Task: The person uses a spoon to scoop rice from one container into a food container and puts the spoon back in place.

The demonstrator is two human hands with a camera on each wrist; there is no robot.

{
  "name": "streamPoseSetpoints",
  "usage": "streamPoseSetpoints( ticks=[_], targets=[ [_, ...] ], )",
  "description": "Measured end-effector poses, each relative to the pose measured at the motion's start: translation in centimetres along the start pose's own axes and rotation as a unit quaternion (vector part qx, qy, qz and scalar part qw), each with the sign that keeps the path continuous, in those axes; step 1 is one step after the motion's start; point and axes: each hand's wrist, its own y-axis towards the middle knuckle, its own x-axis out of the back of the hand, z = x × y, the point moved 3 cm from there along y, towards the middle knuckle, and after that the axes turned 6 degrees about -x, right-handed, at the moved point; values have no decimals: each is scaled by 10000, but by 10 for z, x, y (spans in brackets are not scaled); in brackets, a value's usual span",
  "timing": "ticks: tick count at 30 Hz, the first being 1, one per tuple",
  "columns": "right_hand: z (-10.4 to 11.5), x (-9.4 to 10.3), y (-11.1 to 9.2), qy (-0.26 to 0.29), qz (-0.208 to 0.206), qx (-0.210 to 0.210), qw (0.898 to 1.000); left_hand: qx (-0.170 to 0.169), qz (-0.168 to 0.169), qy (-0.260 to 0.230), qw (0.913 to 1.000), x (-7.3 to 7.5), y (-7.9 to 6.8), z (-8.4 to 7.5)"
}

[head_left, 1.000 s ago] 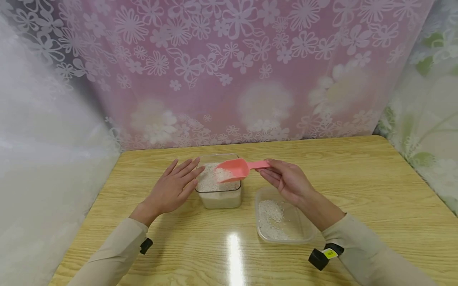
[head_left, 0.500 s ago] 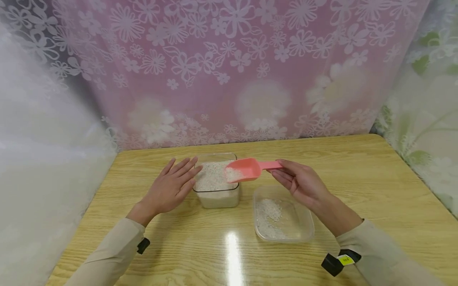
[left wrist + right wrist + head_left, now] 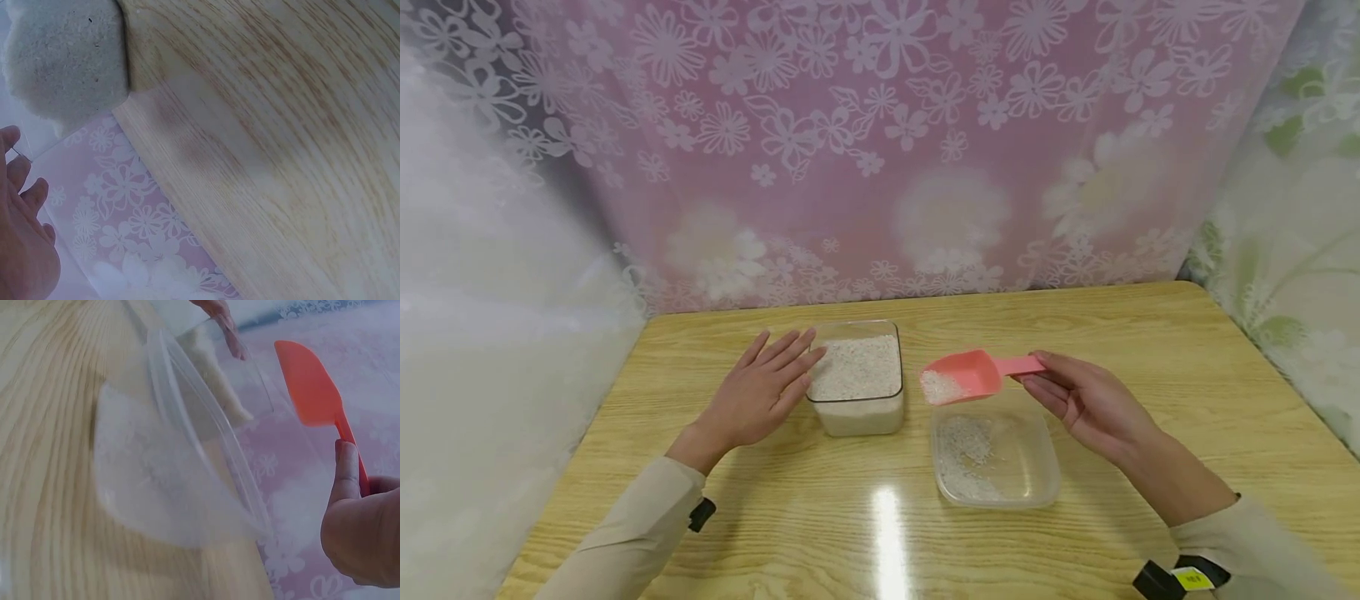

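My right hand (image 3: 1093,408) grips the handle of a pink scoop (image 3: 977,372), which holds a small heap of white rice (image 3: 942,386) near its lip. The scoop hangs above the back of a shallow clear plastic box (image 3: 1033,475) with some rice spread over its left side. To the left stands a deeper clear container (image 3: 859,423), well filled with rice (image 3: 857,367). My left hand (image 3: 752,396) has its fingers extended, their tips at that container's left rim. In the right wrist view the scoop (image 3: 309,387) appears from its underside, with my fingers round the handle.
Both containers stand on a wood-grain table (image 3: 775,533). A pink flowered curtain (image 3: 850,208) hangs along the back edge, and pale sheeting closes off the left and right sides. A black wrist camera (image 3: 1157,579) is strapped to the right sleeve.
My right hand has carried the scoop with its rice rightward, from over the deep container to above the shallow box. The left hand has stayed at the deep container's rim.
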Motion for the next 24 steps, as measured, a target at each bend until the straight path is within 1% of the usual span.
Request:
streamPoseSetpoints(
  ticks=[3,11,16,20,24],
  targets=[
    [1,10,-7,-2,73,-55,10000,11,-28,19,10000,0,0,0],
    [-1,30,-22,-162,-5,-182,9997,26,-47,-7,10000,-2,0,0],
    [-1,41,-31,-216,40,-268,9994,58,-60,-36,10000,-2,0,0],
    [0,49,-38,-337,100,-294,9989,35,-81,-51,9999,-2,1,-1],
    [0,52,-41,-435,162,-255,9986,40,-105,-73,9999,-2,0,-1]
  ],
)
